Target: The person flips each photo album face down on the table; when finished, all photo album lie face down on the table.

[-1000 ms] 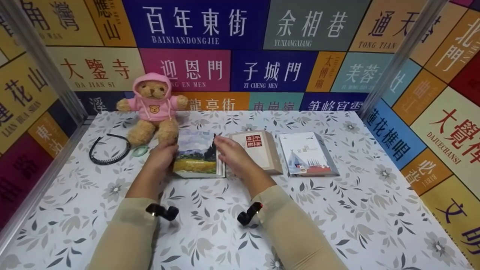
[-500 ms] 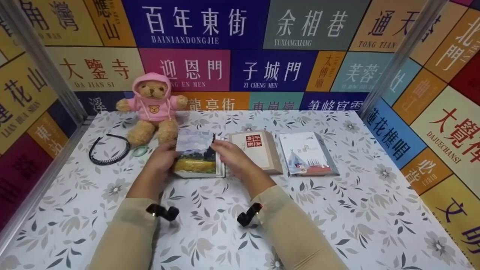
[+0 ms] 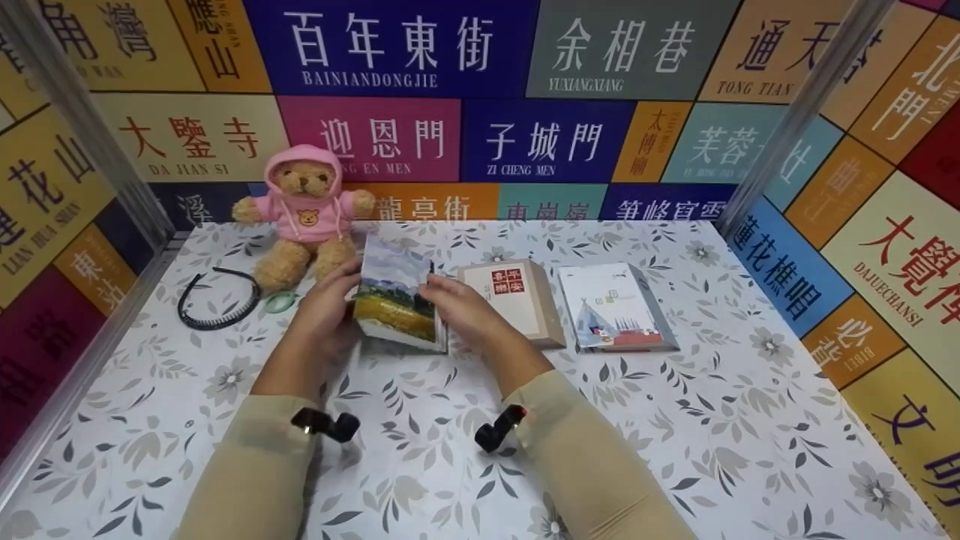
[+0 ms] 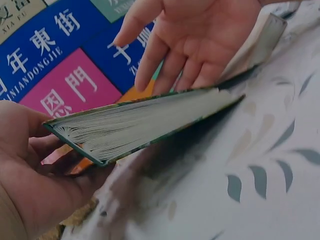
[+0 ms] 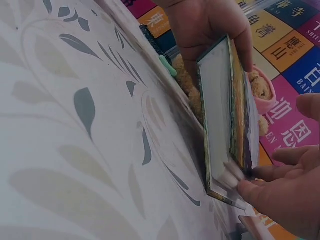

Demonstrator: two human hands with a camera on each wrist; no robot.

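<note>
A thick hardcover book (image 3: 397, 292) with a painted landscape on its cover is held tilted above the table, its left side higher. My left hand (image 3: 328, 304) grips the spine side, the thumb near the top cover and fingers beneath, as the left wrist view shows; the pages of the book (image 4: 135, 127) face that camera. My right hand (image 3: 466, 311) is at the opposite edge. In the right wrist view, fingertips of the right hand (image 5: 287, 190) touch the book's corner, its fingers mostly straight. The cover stands slightly apart from the pages there.
Right of the hands lie a beige book (image 3: 525, 307) with red squares and a white book (image 3: 611, 311) with a tent picture. A teddy bear (image 3: 307, 202) in a pink hoodie sits behind left. Near it are a black headband (image 3: 217, 326) and a green oval item (image 3: 280, 302).
The book's left side has risen off the table, so it now tilts down to the right. My left hand has moved up with it; the right hand has shifted slightly at the right edge.
</note>
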